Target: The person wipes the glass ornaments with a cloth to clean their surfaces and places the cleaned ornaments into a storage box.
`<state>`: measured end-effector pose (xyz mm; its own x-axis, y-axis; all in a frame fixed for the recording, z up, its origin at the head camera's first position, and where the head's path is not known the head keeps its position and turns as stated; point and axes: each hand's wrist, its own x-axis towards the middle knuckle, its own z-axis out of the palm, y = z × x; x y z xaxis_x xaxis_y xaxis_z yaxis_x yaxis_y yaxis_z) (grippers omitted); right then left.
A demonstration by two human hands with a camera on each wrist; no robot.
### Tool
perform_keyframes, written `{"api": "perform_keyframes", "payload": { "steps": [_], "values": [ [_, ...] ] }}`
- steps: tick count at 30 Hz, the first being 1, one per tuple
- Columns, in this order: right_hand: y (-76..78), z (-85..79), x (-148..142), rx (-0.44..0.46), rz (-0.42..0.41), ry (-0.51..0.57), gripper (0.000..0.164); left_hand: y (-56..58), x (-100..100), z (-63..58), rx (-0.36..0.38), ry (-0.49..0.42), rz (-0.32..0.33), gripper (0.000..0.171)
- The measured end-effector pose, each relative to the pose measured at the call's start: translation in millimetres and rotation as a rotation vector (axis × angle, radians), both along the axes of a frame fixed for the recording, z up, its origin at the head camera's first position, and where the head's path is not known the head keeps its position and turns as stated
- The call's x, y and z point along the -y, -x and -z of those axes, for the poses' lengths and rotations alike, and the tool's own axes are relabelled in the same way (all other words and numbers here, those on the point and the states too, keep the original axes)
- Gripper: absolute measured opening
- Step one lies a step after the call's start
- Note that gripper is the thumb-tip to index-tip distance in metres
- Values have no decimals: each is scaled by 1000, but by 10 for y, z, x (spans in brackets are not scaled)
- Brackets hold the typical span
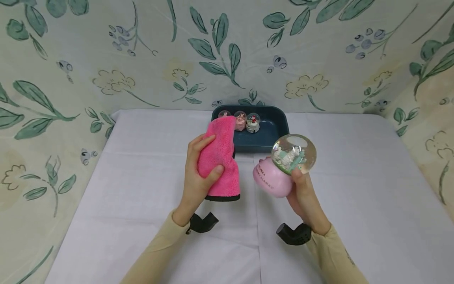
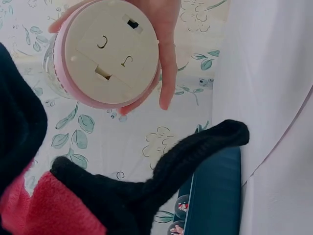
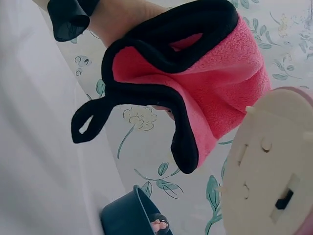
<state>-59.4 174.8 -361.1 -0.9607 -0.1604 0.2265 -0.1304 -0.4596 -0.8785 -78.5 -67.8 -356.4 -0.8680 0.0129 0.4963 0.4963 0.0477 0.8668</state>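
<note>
A folded pink cloth [image 1: 220, 152] with black edging is gripped in my left hand [image 1: 198, 169], thumb across its front. My right hand [image 1: 303, 193] holds a snow globe [image 1: 273, 179] with a pink base and a clear dome, tilted so the dome leans up and right. White and teal figures show inside the dome. In the left wrist view the cream underside of the snow globe [image 2: 112, 54] faces the camera, with a switch slot. The right wrist view shows the cloth [image 3: 234, 78] with its black hanging loop beside that underside.
Behind the hands a dark blue tray [image 1: 273, 118] stands at the back of the white-covered table [image 1: 142, 165]. Three small globes [image 1: 253, 122] sit at its left, one partly behind the cloth. A leaf-patterned curtain [image 1: 227, 59] hangs behind the table.
</note>
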Motion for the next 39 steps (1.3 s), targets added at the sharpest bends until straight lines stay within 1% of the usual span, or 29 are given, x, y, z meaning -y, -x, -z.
{"api": "perform_keyframes", "payload": {
  "steps": [2,3,5,7,11,13,21,25,30,32,34,36,39],
  "values": [
    [27,-40,11,11,50,-15,76,-2,4,12,10,9,-3,66],
    [37,-62,14,16,66,-41,76,-3,5,19,15,12,-5,67],
    [55,-108,17,24,87,-98,73,-5,6,30,27,13,-6,68],
    [63,-147,17,28,105,-132,71,-6,4,40,38,13,-3,68],
    [43,-221,17,27,142,-195,69,-7,-11,59,51,21,8,67],
    [27,-256,21,27,161,-231,71,-9,-19,69,55,25,11,67],
    [25,-327,36,-70,202,-459,79,-4,-24,93,71,47,15,68],
    [39,-339,31,-104,194,-505,80,-1,-24,100,73,54,14,68],
    [33,-350,35,-122,152,-521,83,-3,-47,84,73,72,46,67],
    [29,-348,40,-176,141,-536,86,-7,-61,61,67,95,66,67],
    [35,-341,46,-270,136,-557,88,-10,-78,28,64,126,92,68],
    [51,-333,50,-395,140,-579,90,-11,-95,-12,60,153,122,70],
    [86,-322,54,-599,172,-629,85,-8,-123,-75,54,178,167,73]
  ]
}}
